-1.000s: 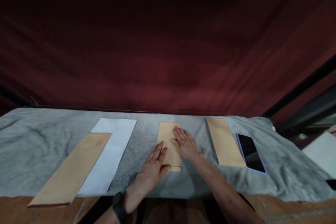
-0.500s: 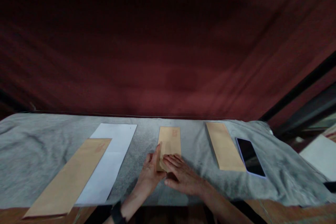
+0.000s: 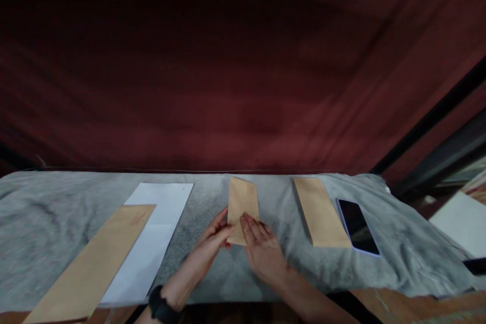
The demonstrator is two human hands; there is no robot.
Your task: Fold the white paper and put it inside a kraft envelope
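A brown paper envelope (image 3: 242, 202) is in front of me at the middle of the cloth-covered table, its far edge a little raised. My left hand (image 3: 213, 235) grips its lower left edge, thumb on top and fingers beside and partly under it. Stretched flat, the fingers of my right hand (image 3: 261, 245) lie on the envelope's lower right part. The near right corner is hidden under that hand.
To the left, brown envelopes (image 3: 93, 258) overlap white paper sheets (image 3: 167, 228) and reach past the table's front edge. Another brown envelope stack (image 3: 322, 215) lies at right beside a phone (image 3: 359, 228). Grey cloth (image 3: 410, 258) covers the table; a dark red curtain (image 3: 243, 111) hangs behind.
My left hand has shifted its hold, its thumb now on the envelope's near left edge. My right hand has turned, its fingers pointing more away from me. The envelope's far end has lifted slightly.
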